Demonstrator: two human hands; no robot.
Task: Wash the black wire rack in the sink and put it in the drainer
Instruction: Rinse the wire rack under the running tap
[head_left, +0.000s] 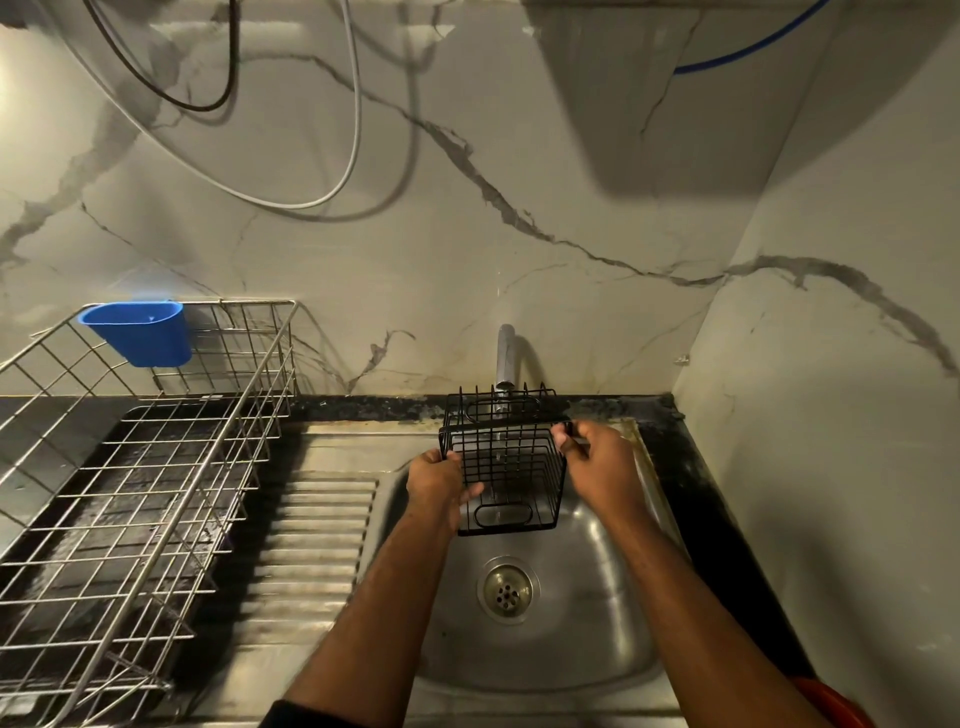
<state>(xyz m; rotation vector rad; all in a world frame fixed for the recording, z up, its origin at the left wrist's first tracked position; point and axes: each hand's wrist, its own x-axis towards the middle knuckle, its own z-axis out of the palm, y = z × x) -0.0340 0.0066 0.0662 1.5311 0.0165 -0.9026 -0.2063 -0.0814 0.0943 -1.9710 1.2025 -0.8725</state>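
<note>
So both hands are over the sink, left hand and right hand on either side of the wire rack. Tap is right behind them, drain below, drainer well off to the left with a cup hung on its far rim.

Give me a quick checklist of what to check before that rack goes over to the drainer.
1. Both hands on the rack: ok. The left hand holds its left side, the right hand its upper right edge.
2. Rack under the tap: ok, a thin stream seems to run through it.
3. Rack rinsed clean: cannot tell, the wires are too fine to judge.
4. Room in the drainer: ok, only a blue cup hangs on its far rim.
5. Path to the drainer: ok, nothing stands on the ribbed board between.
6. Sink draining: ok, no pooled water shows.
</note>
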